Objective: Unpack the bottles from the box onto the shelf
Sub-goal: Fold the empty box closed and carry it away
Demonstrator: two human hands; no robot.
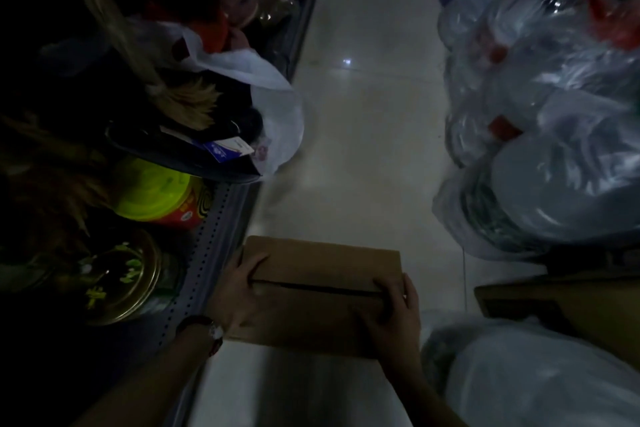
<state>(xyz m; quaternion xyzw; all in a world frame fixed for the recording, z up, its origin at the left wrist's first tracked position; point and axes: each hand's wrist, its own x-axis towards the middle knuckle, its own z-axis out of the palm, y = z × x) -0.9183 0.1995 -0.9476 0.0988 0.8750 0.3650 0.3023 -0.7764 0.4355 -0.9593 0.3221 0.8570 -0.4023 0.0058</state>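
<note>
Both hands, left (239,291) and right (394,319), clasp the closed box (322,291).

The box (322,291) is matt brown cardboard, its closed flaps plain and smooth. The floor (374,114) is pale tile with a soft gloss. The shelf (211,243) edge is grey perforated metal. On it, a tin (121,281) has a shiny gold metal lid, and a tub (156,191) a glossy lime plastic lid. The bags (554,149) are thin, crinkled, translucent plastic film that catches the light.
</note>
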